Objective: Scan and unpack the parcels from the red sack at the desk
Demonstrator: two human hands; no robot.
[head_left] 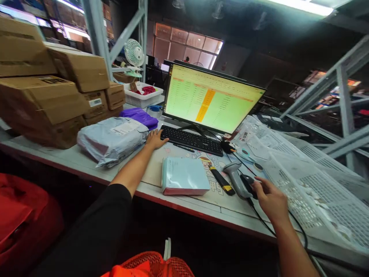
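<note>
Pale blue on top, a box (pixel 186 173) lies unheld on the desk (pixel 66 157) near the centre of the frame. Left of it, the left hand (pixel 155 139) rests fingers spread at the keyboard (pixel 191 140), grasping nothing; at lower right, the right hand (pixel 269 198) curls by the black mouse (pixel 248 181), its grip impossible to tell. Computer work appears under way, tabled rows filling the monitor (pixel 184 100) above; scanner (pixel 235 179) and cutter (pixel 221 180) lie idle. Whether the box is logged cannot be told.

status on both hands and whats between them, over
Left hand at left end of keyboard. Right hand at dark mouse. Pale-blue package, cutter, grey scanner between them.
</note>
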